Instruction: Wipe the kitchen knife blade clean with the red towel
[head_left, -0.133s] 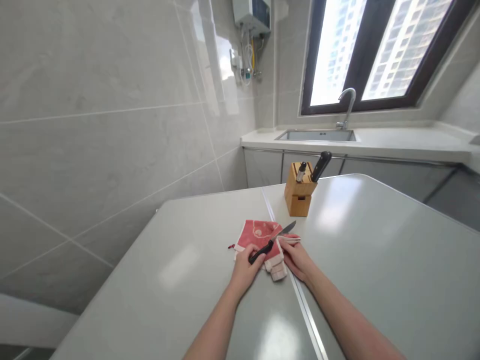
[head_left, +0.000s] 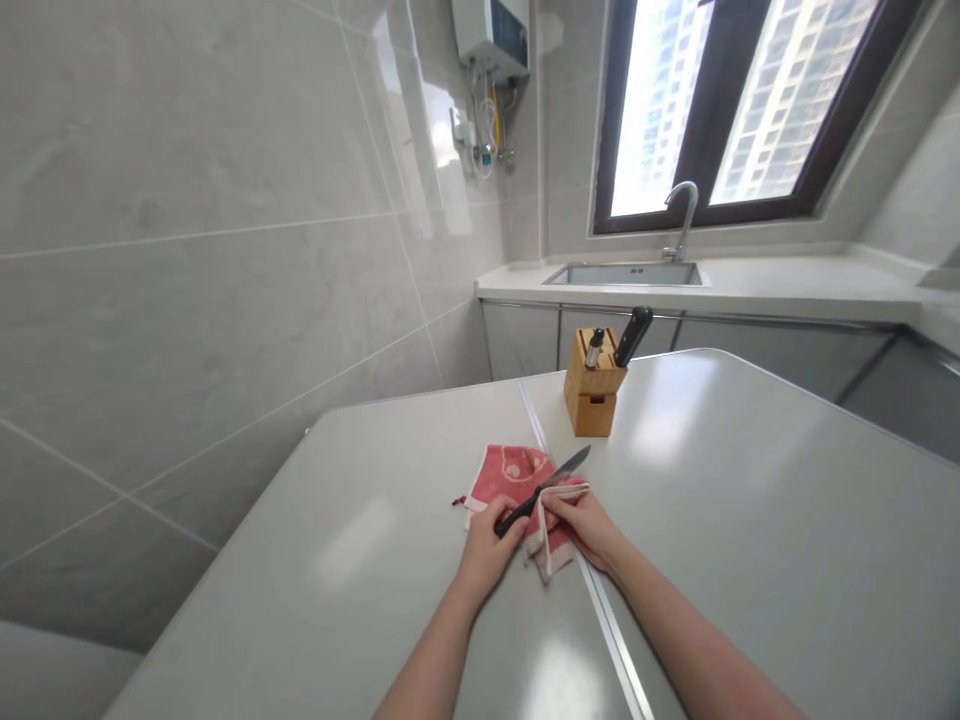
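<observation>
2 bare hands met over one small knife (head_left: 541, 485) near the middle of the table. The left hand (head_left: 484, 548) was curled shut around the knife's black handle, fingers wrapped over its rounded grip, so the slim grey blade pointed up and away to the right, tapering to a fine tip. The right hand (head_left: 581, 522) pinched a fold of red cloth (head_left: 510, 472) just under the blade where it met the handle, fingertips pressed together on the fabric; whether the cloth actually touched the steel could not be told. The cloth was soft and limp, red with a pale printed pattern and a cream border, partly flat on the table beyond the left hand and partly bunched up between the 2 hands, with a striped edge hanging down beneath the right palm.

Under both hands lay the table (head_left: 750, 520), a smooth, glossy pale-grey surface with rounded corners, split by 1 straight light seam that ran beneath the cloth. Beyond the knife tip, well apart from the hands, stood a wooden knife block (head_left: 592, 395), a squat slanted box of light-brown wood, holding 1 black-handled knife (head_left: 632, 335) tilted to the right and 1 shorter steel-capped handle (head_left: 595, 347) beside it. Farther off, a steel sink (head_left: 626, 273) was sunk into a white counter under a curved chrome tap (head_left: 679, 215) and a dark-framed window. To the left of the grip rose a wall of large polished grey tiles (head_left: 187, 250).
</observation>
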